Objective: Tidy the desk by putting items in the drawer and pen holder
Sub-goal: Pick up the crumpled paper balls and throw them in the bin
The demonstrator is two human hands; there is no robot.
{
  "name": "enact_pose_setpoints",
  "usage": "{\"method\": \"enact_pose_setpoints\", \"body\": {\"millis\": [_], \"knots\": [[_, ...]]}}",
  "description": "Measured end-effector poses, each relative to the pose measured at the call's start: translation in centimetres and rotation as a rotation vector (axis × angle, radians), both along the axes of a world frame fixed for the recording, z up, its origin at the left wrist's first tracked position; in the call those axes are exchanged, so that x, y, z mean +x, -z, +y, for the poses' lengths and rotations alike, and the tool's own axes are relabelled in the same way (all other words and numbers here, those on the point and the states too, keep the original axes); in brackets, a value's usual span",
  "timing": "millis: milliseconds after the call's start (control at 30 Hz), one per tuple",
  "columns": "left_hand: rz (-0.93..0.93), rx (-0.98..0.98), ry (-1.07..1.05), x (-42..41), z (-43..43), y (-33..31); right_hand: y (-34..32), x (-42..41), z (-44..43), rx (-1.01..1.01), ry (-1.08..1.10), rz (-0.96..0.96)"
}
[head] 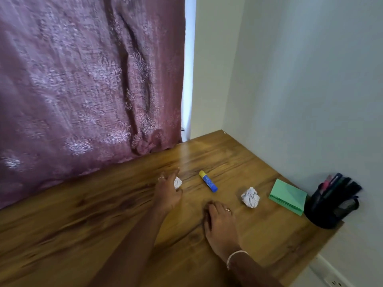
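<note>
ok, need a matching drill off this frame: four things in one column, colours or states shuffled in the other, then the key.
Column one:
1. glue stick
2. note pad
3. pen holder
4. left hand

Column two:
a. green
b. black mesh, holds pens
c. curled round a paper ball
d. blue body, yellow cap

Pairs: 1-d, 2-a, 3-b, 4-c.
</note>
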State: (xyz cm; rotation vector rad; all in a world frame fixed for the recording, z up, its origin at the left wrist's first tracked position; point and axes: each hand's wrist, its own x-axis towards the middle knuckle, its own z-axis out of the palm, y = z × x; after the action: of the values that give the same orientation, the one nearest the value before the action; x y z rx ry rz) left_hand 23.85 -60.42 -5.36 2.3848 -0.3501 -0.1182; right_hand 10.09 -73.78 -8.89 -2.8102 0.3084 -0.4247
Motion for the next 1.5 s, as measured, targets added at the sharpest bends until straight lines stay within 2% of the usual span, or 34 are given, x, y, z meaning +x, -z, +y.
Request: {"method": "enact_pose_setpoints", "body": {"millis": [100,267,433,600,700,767,967,1100,1200,1400,1433,1500], "knots": [[-0.003,0.029,-0.004,0.7,-0.7,0.5,-0.1,-0.1,0.1,-0.022,0.008,-0.046],[-0.06,0.044,0.013,0.6,-1.1,0.4,-0.3,0.0,0.1,-0.032,0.007,-0.002],[-0.02,-0.1,0.018,-0.8,-1.0,-0.2,-0.5,0.1,-0.3,0.005,-0.026,0.007],[0.124,-0.33,0.063,-3.7,-1.4,-0.4,-2.5,-0.5,-3.4,-0.124,0.077,-0.177],[0.22,-0.408,0.024,-5.3,-2.3,-0.1,-3.8,0.0,-6.2,-0.057,0.252,-0.111],[0.278,-0.483,-0.016,-6.4,-3.1,-0.1,-3.9,0.2,-7.7,-0.028,0.288,-0.034],[0.456,-0.572,-0.075,-9.4,-5.5,-0.5,-3.0,-0.2,-9.8,0.049,0.177,0.213],[0.475,-0.588,-0.042,-10.8,-6.3,-0.4,-3.6,-0.3,-10.6,0.017,0.12,0.152],[0.519,-0.619,-0.074,-11.8,-6.6,0.0,-3.8,-0.7,-11.0,0.15,0.117,0.118],[0.651,-0.838,-0.116,-14.1,-7.9,-0.4,-3.8,-3.8,-11.0,0.423,0.197,-0.083],[0.674,-0.858,-0.115,-14.6,-8.3,-0.6,-3.7,-4.5,-11.1,0.502,0.249,-0.112],[0.724,-0.912,-0.092,-15.3,-9.1,-1.1,-4.1,-5.8,-11.2,0.816,0.381,-0.186]]}}
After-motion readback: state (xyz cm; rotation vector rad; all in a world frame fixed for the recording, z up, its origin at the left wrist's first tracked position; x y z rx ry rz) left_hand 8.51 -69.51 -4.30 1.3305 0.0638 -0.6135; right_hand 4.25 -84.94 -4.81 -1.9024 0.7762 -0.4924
